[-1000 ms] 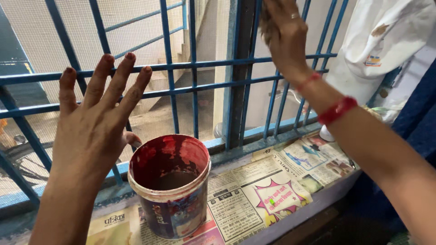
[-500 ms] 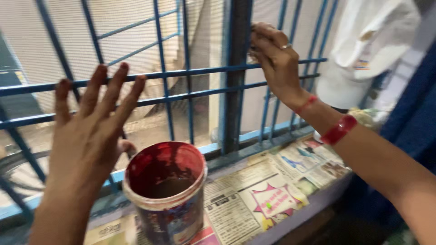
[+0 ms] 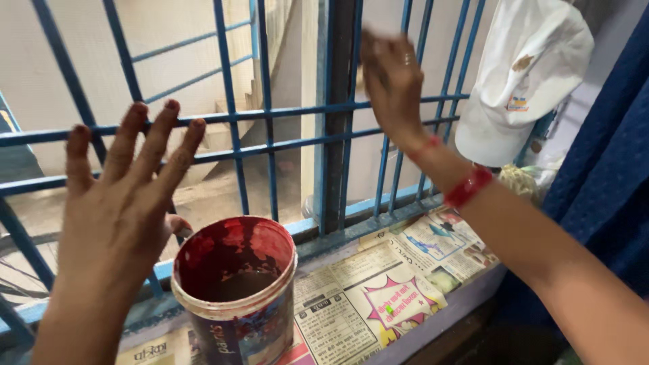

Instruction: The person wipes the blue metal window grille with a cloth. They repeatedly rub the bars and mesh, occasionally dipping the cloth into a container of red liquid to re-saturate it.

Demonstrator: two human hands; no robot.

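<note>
Left hand point(image 3: 115, 216) up with fingers spread wide, holding nothing, just beside paint bucket point(image 3: 233, 290) on newspaper-covered sill point(image 3: 378, 290). Right hand point(image 3: 392, 84) raised against blue grille point(image 3: 270, 135), blurry, can't tell grip. White cap point(image 3: 520, 81) hangs right.

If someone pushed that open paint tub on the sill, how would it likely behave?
The paint tub looks nearly empty, so probably light. It stands on loose newspaper, so it may slide rather than tip. Its red-smeared rim could be slippery.
</note>
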